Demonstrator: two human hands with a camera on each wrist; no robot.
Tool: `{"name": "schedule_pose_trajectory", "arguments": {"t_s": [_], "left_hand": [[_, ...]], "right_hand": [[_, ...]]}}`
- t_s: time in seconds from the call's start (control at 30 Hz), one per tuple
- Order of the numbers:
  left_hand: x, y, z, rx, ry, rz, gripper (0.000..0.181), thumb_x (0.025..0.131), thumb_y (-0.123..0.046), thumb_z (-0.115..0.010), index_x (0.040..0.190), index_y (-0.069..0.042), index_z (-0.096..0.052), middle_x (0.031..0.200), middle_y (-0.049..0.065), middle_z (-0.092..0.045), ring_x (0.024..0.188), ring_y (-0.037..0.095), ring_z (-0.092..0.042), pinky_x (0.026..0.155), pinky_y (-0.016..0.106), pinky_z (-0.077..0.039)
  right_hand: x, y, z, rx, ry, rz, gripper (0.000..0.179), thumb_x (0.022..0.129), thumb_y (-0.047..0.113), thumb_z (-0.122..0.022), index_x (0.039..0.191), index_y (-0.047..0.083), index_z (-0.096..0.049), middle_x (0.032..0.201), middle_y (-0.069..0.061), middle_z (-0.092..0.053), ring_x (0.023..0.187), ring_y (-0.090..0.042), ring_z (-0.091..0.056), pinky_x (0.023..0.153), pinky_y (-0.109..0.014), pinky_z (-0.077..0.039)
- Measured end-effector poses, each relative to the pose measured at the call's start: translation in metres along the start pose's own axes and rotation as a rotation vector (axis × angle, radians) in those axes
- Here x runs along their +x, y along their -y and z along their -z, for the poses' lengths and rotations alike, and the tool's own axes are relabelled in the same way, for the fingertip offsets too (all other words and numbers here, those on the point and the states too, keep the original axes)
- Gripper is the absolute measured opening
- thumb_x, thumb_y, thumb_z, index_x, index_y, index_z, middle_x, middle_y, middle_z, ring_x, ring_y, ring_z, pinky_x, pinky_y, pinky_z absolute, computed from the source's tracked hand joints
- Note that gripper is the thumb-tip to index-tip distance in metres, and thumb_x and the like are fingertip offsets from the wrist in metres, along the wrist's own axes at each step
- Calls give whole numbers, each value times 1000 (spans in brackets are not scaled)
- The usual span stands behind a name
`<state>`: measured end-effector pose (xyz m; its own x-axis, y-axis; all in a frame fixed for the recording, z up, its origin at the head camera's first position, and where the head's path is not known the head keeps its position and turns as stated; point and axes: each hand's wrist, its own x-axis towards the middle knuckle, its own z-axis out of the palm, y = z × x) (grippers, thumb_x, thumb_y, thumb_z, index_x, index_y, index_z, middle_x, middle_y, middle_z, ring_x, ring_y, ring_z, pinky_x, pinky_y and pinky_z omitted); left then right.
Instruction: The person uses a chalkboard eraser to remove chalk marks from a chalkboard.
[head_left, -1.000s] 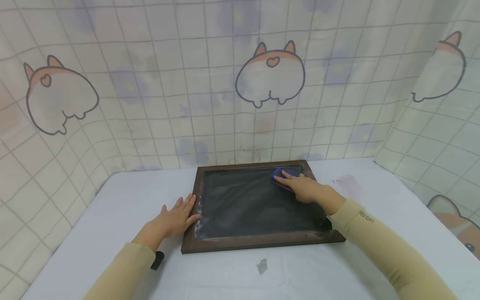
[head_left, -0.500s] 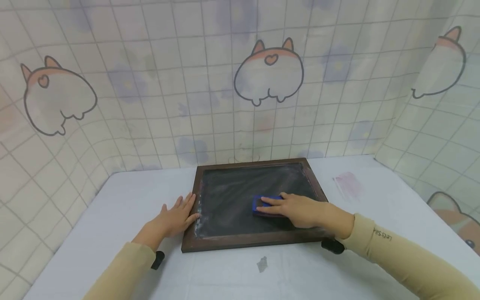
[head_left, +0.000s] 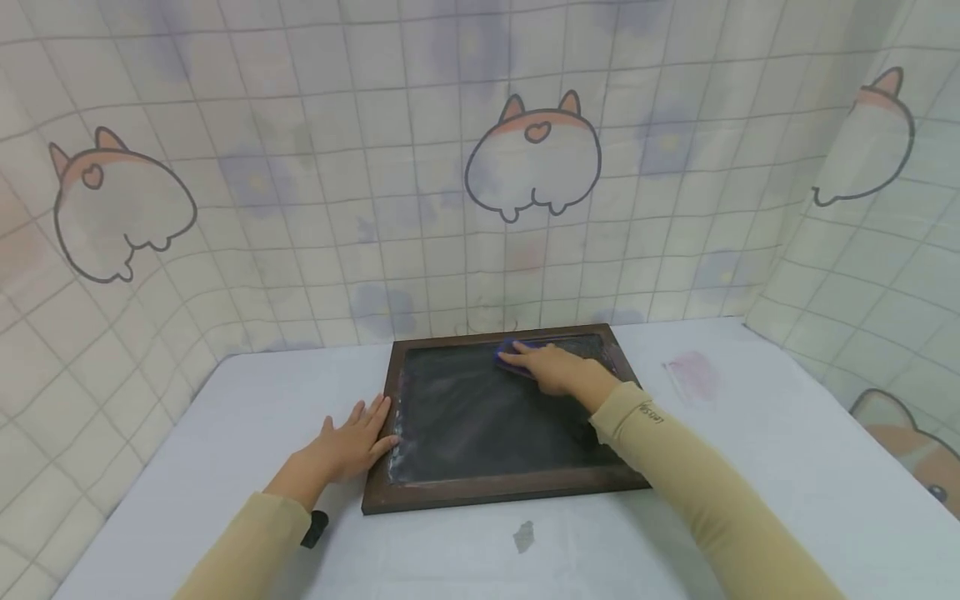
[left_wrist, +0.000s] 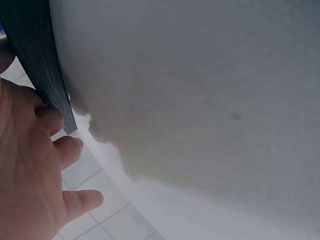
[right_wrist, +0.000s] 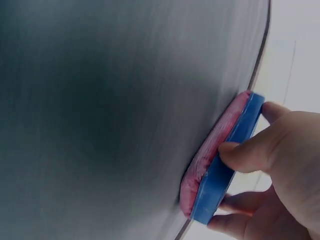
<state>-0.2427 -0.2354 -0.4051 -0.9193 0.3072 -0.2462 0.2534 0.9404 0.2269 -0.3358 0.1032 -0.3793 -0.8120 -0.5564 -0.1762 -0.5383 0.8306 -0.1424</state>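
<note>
A blackboard (head_left: 465, 425) in a dark brown wooden frame lies on the white table, its surface streaked with faint chalk haze. My right hand (head_left: 558, 368) grips a blue chalkboard eraser (right_wrist: 220, 175) between thumb and fingers. The eraser's pink felt pad (right_wrist: 212, 152) lies against the board near its far edge, as the right wrist view shows. At the board's left side my left hand (head_left: 348, 446) rests with spread fingers on the frame. In the left wrist view its fingers (left_wrist: 70, 150) extend beside the frame's edge (left_wrist: 45, 60).
The white tabletop (head_left: 585, 554) surrounds the board. A grey patch (head_left: 523, 536) marks it in front, and a pink smudge (head_left: 692, 377) lies to the right. A checked curtain (head_left: 322, 233) with cartoon corgis hangs behind and at both sides.
My right hand swept the eraser from the far right corner toward the near middle, then back up to the far edge, further left than before. The left hand stays on the frame.
</note>
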Motion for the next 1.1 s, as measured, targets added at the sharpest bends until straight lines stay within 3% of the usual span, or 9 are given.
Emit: {"name": "schedule_pose_trajectory", "arguments": {"t_s": [0.07,0.17,0.27,0.43,0.53,0.67,0.77,0.93,1.1], "left_hand": [[-1,1,-1,-2,2,2,77,110,-46,-42,163,1,-12,169,21,-11,153,46,-11,112,77,-4],[-1,3,1,11,11,3,77,110,-48,-39,164,0,-10,170,20,-9,154,45,-10,113,76,-4],[-1,3,3,16,11,4,77,111,-47,-39,163,0,-10,170,20,-8,154,45,-10,113,76,-4],[-2,2,2,-4,9,5,76,111,-45,-40,163,1,-11,170,21,-9,153,46,-11,112,77,-4],[-3,1,2,-8,13,6,76,111,-46,-41,163,0,-11,170,20,-9,153,45,-11,112,77,-5],[-3,0,3,-6,11,2,77,110,-47,-41,163,1,-11,170,21,-9,153,46,-11,112,77,-5],[-2,1,3,5,12,2,77,110,-47,-40,163,1,-10,170,21,-8,153,46,-11,112,77,-4],[-2,0,2,16,12,3,77,111,-46,-40,163,1,-10,170,21,-8,153,45,-11,112,77,-5],[-2,-2,3,-1,11,6,77,110,-46,-41,163,2,-11,169,22,-9,153,46,-11,111,78,-4]], "right_hand": [[1,29,-5,-37,16,61,84,95,-19,-54,163,24,-31,169,-10,-19,138,-62,-33,110,-65,-34],[-4,67,-8,-129,46,161,85,97,-16,-56,163,30,-31,170,-5,-20,139,-59,-35,110,-64,-36],[-7,83,-7,-182,69,234,88,96,-14,-59,163,35,-30,170,0,-19,140,-54,-37,110,-62,-38],[-2,53,-6,-156,48,215,92,93,-18,-59,163,34,-29,170,1,-18,141,-55,-35,110,-63,-37],[-3,17,-4,-95,21,126,92,92,-21,-56,164,29,-27,171,-5,-17,140,-60,-33,101,-59,-48],[-12,-30,2,-35,-17,-23,90,90,-22,-54,164,22,-27,170,-13,-17,129,-61,-45,82,-51,-50],[-18,-52,4,-14,-47,-86,88,89,-21,-54,164,17,-29,169,-16,-19,125,-62,-47,85,-54,-49],[-22,-47,1,2,-34,-88,87,90,-22,-54,164,17,-29,168,-18,-18,135,-69,-30,99,-67,-44],[-31,-1,-7,-48,-5,60,87,91,-22,-54,163,20,-31,168,-15,-20,135,-67,-32,100,-66,-46]]}}
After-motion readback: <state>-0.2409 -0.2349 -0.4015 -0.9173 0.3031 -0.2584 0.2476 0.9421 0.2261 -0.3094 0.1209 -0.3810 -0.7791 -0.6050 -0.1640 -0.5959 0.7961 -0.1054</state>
